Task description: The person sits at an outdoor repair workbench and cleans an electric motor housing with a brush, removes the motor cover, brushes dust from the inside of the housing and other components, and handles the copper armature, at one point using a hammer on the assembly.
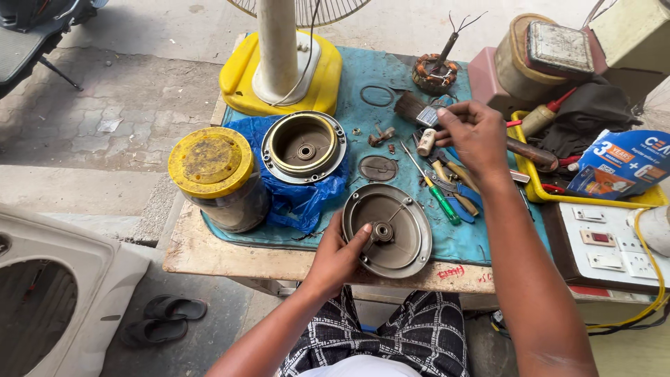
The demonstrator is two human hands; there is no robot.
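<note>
My left hand (340, 253) grips the near rim of a round grey metal motor cover (398, 209), thumb by its centre bearing, at the front edge of the workbench. My right hand (474, 134) reaches over a heap of tools, its fingertips closing on a small metal piece beside a paint brush (413, 108). Under that hand lie a green-handled screwdriver (440, 197) and blue-handled pliers (462, 197). A second round motor cover (305, 146) rests on a blue plastic bag (296, 199).
A jar with a yellow lid (213, 167) stands left on the blue cloth. A fan's yellow base (279, 70) is at the back, with a copper-wound stator (434, 71). A yellow tray (551, 197) and switch board (614, 244) sit right. Sandals (164, 318) lie on the floor.
</note>
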